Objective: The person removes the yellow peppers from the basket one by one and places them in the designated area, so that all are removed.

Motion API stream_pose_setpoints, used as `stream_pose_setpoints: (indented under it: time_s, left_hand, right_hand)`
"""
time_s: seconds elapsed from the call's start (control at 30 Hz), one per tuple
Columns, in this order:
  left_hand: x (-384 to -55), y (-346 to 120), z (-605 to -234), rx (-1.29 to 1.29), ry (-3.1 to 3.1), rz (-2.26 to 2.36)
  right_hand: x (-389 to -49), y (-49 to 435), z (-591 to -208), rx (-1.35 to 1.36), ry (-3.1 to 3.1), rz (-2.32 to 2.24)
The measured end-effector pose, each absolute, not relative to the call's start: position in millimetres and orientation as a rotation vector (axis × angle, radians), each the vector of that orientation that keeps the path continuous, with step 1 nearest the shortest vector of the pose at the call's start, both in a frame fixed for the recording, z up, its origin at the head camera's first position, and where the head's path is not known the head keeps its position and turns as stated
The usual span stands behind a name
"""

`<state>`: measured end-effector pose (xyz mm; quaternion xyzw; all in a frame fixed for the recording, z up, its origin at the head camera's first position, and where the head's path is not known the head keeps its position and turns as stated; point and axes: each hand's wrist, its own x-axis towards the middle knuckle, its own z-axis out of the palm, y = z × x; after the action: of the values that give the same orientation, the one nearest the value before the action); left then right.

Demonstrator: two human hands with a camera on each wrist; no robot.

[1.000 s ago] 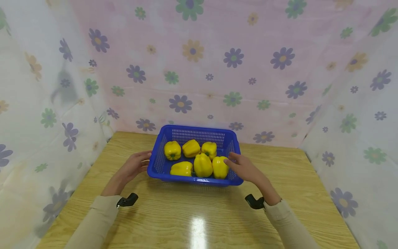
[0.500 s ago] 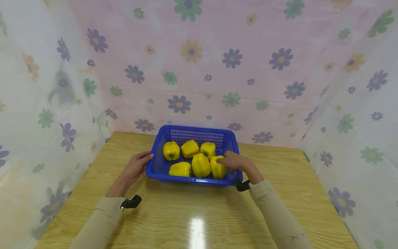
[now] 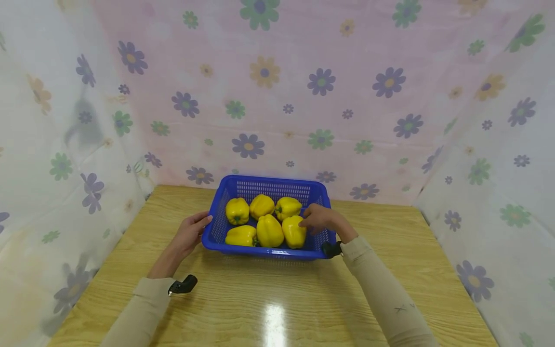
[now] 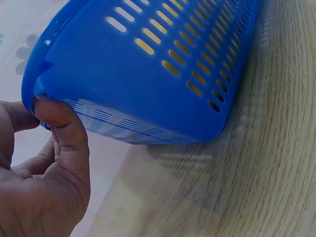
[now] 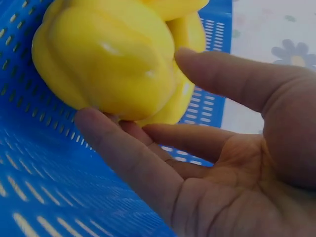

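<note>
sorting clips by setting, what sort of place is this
Probably a makeshift indoor booth: floral sheets close off three sides of a wood-grain table, where a basket holds yellow peppers.

Pinkish floral backdrop (image 3: 286, 96) behind; whitish floral side panels left (image 3: 47, 130) and right (image 3: 498, 144), some creasing. Print: purple, green, orange daisies. Surface (image 3: 230, 303): light wood grain, glossy, back edge near the backdrop. White glare streak (image 3: 274, 323) front-center. Grey shadow-like patch (image 3: 85, 127) on left panel.

Left hand (image 3: 189, 234) pinching; right hand (image 3: 323, 220) loosely spread.
</note>
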<state>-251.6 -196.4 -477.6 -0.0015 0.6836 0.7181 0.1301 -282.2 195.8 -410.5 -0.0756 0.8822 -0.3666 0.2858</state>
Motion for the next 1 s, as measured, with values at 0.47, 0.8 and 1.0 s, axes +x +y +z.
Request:
stream_pose_setpoints:
  time_s: [0.47, 0.8, 1.0]
  left_hand:
    - [-249.6, -188.7, -480.4, -0.021, 2.027, 2.141]
    - [-246.0, -185.6, -476.5, -0.085, 2.074, 2.118]
    - [-244.9, -183.0, -474.2, -0.079, 2.078, 2.119]
  right_hand:
    - [-299.7, 194.2, -430.5, -0.159, 2.166, -0.940]
    - [-300.3, 193.6, -430.4, -0.126, 2.127, -0.948]
    - [-305.3, 193.4, -425.3, -0.084, 2.161, -0.933]
